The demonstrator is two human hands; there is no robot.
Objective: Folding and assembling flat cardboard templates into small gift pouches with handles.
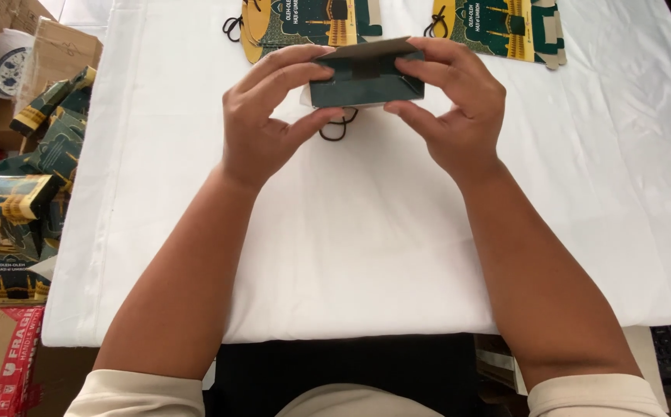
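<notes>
Here, left hand (pixel 262 116) and right hand (pixel 451 108) both gripping a dark green folded carton (pixel 366 77), above the white table (pixel 366 255), more cartons (pixel 23 201) piled left.

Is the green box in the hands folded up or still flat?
Folded up: the green box shows a raised top flap and front face between both hands.

A small packing or craft workspace, it seems: a table (pixel 366 255) under a white cloth, flat printed green-and-gold bags (pixel 498 27) laid out on it, a heap of folded ones (pixel 30 177) beside it, and cardboard cartons (pixel 0 359) stacked around.
</notes>
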